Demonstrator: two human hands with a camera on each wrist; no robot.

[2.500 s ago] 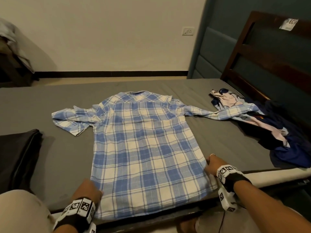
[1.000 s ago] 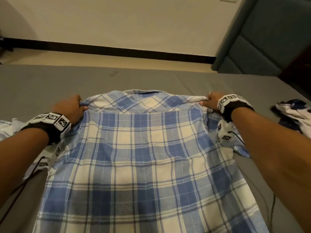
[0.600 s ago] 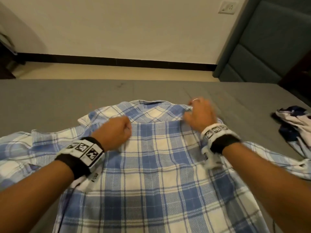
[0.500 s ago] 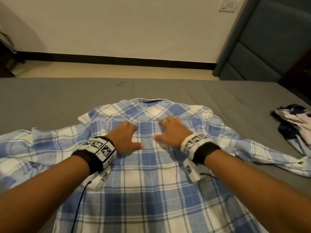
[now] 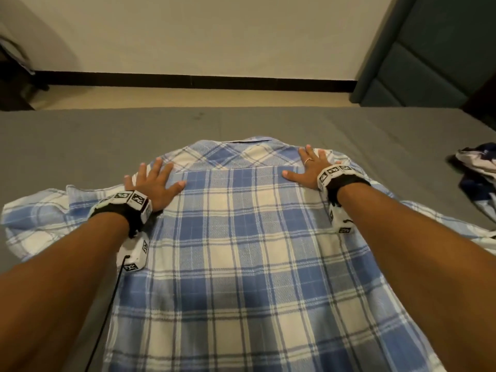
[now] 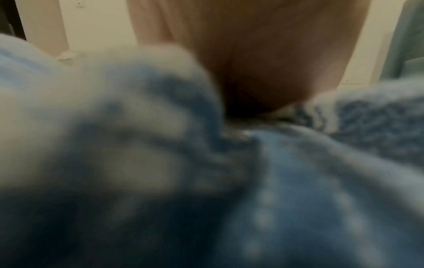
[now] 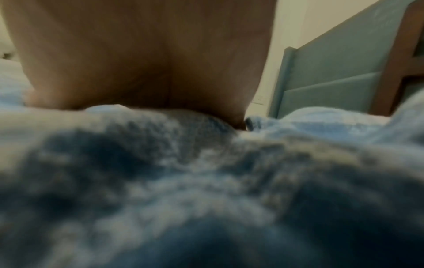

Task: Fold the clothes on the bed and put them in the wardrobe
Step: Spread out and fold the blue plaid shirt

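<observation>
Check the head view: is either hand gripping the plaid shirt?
No: the left hand and right hand lie flat with fingers spread on the plaid shirt.

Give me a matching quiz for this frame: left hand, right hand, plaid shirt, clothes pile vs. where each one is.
Things:
1. left hand
2. right hand
3. plaid shirt
4. clothes pile

Places or states:
A. bunched at the right edge of the bed
B. spread back-up on the grey bed
C. flat on the shirt's left shoulder
D. flat on the shirt's right shoulder, ring on a finger

Pairs: 1-C, 2-D, 3-B, 4-A
</observation>
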